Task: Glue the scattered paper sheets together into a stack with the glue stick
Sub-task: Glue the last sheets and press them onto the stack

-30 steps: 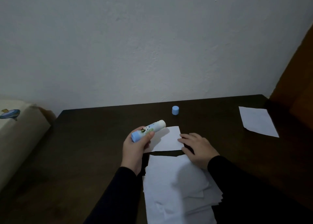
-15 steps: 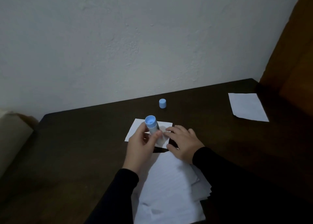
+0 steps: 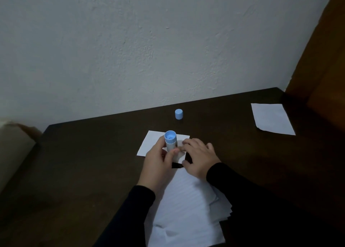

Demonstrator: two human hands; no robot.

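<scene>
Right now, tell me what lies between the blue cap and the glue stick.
Head view: bare dark table, then the far edge of the small sheet. Nothing else lies between the cap and the glue stick.

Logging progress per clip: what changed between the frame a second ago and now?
The left hand turned the glue stick from lying sideways in the air to upright, its glue end down on the small sheet. The right hand stayed flat on that sheet. The cap, far sheet and near pile lie as before; the camera shifted.

Cap (image 3: 178, 114) behind small sheet (image 3: 149, 144); stack (image 3: 186, 209) before it.
</scene>
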